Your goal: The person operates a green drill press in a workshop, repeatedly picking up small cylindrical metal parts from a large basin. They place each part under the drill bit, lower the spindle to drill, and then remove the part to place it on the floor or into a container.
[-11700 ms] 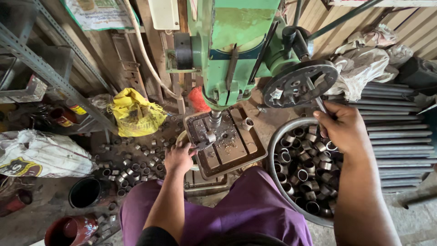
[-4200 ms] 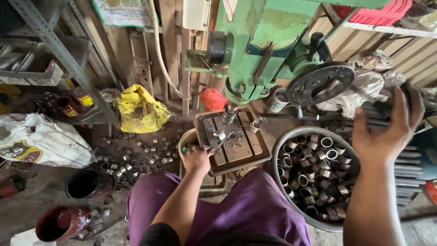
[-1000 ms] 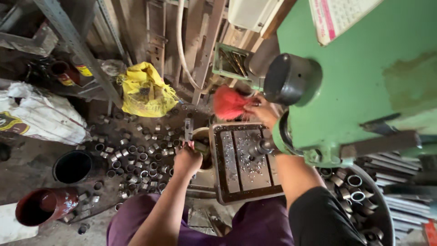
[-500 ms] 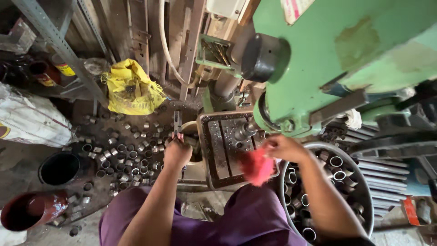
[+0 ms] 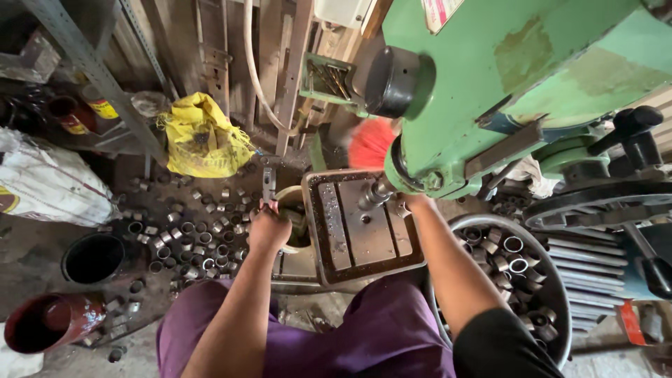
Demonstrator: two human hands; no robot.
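Green-painted drill press (image 5: 532, 77) fills the upper right, its spindle (image 5: 374, 194) hanging over a slotted metal worktop (image 5: 364, 227). The person's left hand (image 5: 269, 227) is clenched around a small metal tool (image 5: 269, 185) at 9 o'clock of the worktop, beside a round tin (image 5: 294, 210). The right hand (image 5: 413, 203) reaches under the machine head at 1 o'clock, mostly hidden; whether it grips anything cannot be told, though a blurred red brush (image 5: 371, 142) shows just above it. Short metal sleeves (image 5: 189, 231) litter the floor at 9 o'clock; more fill a round basin (image 5: 518, 262) at 3 o'clock. Sweeping well likely means keeping fingers clear of the spindle and clearing the slots fully.
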